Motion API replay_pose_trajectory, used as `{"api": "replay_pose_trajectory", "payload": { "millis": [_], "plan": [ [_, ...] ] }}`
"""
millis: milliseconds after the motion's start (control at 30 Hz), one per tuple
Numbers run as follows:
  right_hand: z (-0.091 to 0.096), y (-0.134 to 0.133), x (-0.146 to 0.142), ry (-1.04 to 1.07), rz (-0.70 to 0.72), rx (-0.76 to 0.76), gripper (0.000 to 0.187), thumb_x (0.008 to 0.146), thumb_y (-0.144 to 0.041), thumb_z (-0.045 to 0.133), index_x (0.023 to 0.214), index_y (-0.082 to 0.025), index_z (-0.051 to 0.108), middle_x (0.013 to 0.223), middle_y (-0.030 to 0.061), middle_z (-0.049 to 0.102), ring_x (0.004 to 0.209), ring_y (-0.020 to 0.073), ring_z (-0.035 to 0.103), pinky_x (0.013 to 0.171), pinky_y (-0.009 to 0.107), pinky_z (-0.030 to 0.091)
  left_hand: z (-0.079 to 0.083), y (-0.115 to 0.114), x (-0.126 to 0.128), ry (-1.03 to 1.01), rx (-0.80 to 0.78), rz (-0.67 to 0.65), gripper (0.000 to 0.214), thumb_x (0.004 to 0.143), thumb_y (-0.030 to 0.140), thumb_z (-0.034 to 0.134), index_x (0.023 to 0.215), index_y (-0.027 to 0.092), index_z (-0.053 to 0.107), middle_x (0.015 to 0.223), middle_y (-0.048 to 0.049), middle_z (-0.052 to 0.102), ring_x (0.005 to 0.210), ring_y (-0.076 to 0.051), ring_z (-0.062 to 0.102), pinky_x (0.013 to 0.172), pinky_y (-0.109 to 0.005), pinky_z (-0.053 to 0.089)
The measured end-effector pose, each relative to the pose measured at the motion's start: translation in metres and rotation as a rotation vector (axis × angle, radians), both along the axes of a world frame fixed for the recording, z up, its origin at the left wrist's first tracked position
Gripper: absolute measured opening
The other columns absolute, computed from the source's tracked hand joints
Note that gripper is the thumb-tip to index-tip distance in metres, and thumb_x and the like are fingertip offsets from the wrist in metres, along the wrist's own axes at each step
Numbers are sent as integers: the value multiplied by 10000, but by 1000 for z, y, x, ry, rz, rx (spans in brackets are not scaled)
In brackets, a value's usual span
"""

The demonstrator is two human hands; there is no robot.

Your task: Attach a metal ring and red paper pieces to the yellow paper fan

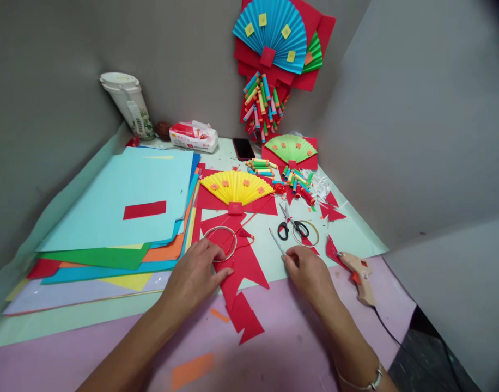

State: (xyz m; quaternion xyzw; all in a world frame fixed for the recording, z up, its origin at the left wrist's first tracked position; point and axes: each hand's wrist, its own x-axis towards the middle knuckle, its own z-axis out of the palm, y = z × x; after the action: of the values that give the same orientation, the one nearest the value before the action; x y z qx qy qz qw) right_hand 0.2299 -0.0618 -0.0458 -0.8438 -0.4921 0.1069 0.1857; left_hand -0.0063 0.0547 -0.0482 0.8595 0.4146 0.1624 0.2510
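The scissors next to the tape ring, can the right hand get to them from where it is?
Probably yes. The scissors lie just beyond the right hand, on bare table with nothing between them. The hand already holds a thin stick, which could hamper picking them up.

- I see even, soft indoor light from above; colours on the surface (pixel 356 234) read bright and saturated.
- Shadows are faint: a weak one lies under my left hand (pixel 194 272) and another beside my right hand (pixel 309 272).
- No harsh glare anywhere.
- The wide lens bends the grey walls (pixel 417 109) and stretches the forearms near the bottom edge.
- The top right corner darkens.
- Focus is sharp mid-frame and slightly soft at the borders.
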Motion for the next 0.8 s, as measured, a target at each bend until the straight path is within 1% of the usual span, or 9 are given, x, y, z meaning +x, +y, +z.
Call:
{"api": "replay_pose_trajectory", "payload": {
  "millis": [100, 167, 233, 367, 467, 567, 667, 800],
  "plan": [
    [1, 0, -3, -51, 29, 52, 144, 898, -287, 521, 935, -215, 640, 934, 54, 672, 758, 197, 627, 603, 278, 391, 0, 0, 0, -21, -13, 1, 148, 789, 364, 636, 812, 221, 609, 884, -56, 621, 848, -248, 581, 739, -355, 455],
    [1, 1, -6, -122, 96, 53, 168, 919, -273, 502, 984, -216, 646, 980, 63, 668, 767, 193, 632, 594, 278, 385, 1, 1, 1, -37, -16, 7, 161, 796, 375, 628, 832, 219, 617, 889, -56, 621, 856, -249, 581, 745, -357, 458],
    [0, 4, -9, -221, 181, 8, 192, 944, -262, 470, 972, -217, 654, 978, 67, 664, 734, 187, 630, 555, 277, 353, 2, 0, 1, -51, -14, 17, 173, 806, 386, 619, 850, 218, 623, 897, -55, 622, 870, -248, 584, 754, -357, 459],
    [-5, 10, -11, -426, 329, -95, 233, 958, -195, 420, 900, -197, 646, 894, 79, 647, 628, 168, 593, 474, 279, 229, 5, 0, 1, -72, 0, 51, 187, 825, 407, 599, 846, 222, 625, 902, -49, 627, 862, -236, 593, 727, -337, 457],
    [-7, 14, -11, -481, 383, -105, 227, 940, -146, 422, 856, -179, 631, 847, 81, 639, 611, 168, 585, 464, 284, 187, 7, 0, 2, -73, 12, 77, 181, 821, 408, 599, 823, 228, 622, 877, -41, 630, 822, -227, 600, 693, -319, 451],
    [-8, 17, -11, -478, 378, -95, 237, 937, -148, 417, 843, -179, 633, 842, 81, 647, 628, 175, 594, 467, 283, 202, 8, 0, 2, -74, 21, 89, 165, 821, 394, 587, 818, 233, 618, 867, -34, 632, 808, -222, 603, 684, -310, 448],
    [-2, 19, -9, -466, 335, -85, 254, 943, -186, 404, 864, -193, 645, 865, 76, 664, 657, 178, 603, 482, 274, 254, 9, 1, 1, -70, 34, 113, 157, 822, 389, 575, 822, 237, 617, 869, -31, 631, 794, -220, 597, 678, -312, 442],
    [14, 21, 3, -453, 199, -63, 230, 921, -198, 424, 920, -198, 654, 909, 70, 678, 698, 176, 613, 526, 261, 307, 11, 2, -2, -77, 66, 138, 166, 832, 392, 562, 819, 236, 620, 844, -27, 618, 770, -218, 585, 671, -320, 432]
  ]
}}
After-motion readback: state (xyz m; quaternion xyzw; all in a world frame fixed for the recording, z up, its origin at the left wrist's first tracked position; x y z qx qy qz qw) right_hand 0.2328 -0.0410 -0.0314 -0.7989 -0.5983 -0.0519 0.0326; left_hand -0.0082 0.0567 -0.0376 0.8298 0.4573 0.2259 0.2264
